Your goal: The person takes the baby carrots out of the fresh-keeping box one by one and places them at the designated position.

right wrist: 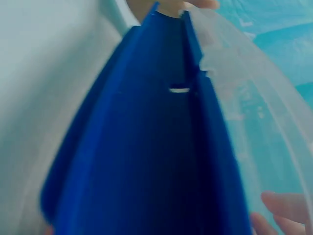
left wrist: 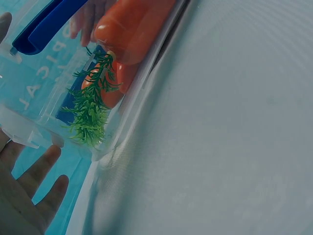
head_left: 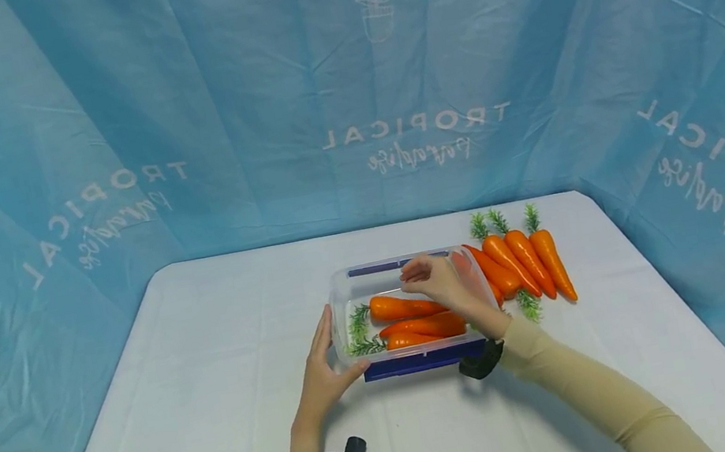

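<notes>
Currently, a clear box (head_left: 339, 302) sits near the middle of the white counter (head_left: 219, 402), a blue latch (head_left: 421, 361) along its six o'clock side. At its eight o'clock corner rests the left hand (head_left: 323, 372), fingers spread wide against the wall. The right hand (head_left: 442, 280) hangs over the box, toward one o'clock, fingers loosely bent, above the packed carrots (head_left: 415, 327), whose leafy tops point to nine o'clock. Loose carrots (head_left: 522, 262) lie just beside the box, around two o'clock.

Head view looks forward, down — close wrist views share the box (head_left: 419, 350).
</notes>
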### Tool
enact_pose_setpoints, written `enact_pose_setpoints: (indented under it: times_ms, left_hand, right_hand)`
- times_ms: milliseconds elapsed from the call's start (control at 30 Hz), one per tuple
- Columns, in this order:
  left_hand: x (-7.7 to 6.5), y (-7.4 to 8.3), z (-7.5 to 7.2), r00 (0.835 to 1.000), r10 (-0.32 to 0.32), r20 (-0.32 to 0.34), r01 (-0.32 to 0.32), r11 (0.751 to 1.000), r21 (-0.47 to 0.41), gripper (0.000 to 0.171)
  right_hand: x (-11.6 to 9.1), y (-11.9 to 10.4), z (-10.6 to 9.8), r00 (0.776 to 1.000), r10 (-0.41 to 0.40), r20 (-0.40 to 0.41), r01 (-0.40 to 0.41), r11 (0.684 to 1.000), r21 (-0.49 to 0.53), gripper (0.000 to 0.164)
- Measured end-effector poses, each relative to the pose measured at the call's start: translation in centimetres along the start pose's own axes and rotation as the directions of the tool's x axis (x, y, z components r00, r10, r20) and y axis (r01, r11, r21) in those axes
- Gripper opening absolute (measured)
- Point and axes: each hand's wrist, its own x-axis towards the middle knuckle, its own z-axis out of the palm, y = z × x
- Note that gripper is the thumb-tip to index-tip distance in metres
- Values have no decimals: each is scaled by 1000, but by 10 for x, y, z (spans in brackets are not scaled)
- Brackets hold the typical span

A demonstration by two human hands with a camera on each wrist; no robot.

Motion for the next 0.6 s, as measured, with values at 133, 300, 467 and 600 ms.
enact_pose_setpoints:
  times_ms: [133, 300, 467, 600]
  left_hand:
    - [1, 0, 0, 1000, -1, 2, 1, 1000, -4, 100]
    - [1, -1, 0, 1000, -7, 8, 7, 1000, -17, 100]
    - [1, 0, 1, 1000, -10, 6, 10, 1000, -20, 99]
    - [1, 0, 1, 1000, -12, 6, 12, 1000, -20, 100]
  right_hand:
    - [4, 4, 4, 998, 20, 58, -23, 999, 49, 29]
    - [6, 8, 9, 990, 74, 118, -81, 995, 55, 31]
    - [7, 12, 11, 982, 108, 154, -114, 993, 30, 35]
    - [7, 13, 13, 974, 142, 176, -143, 990, -2, 35]
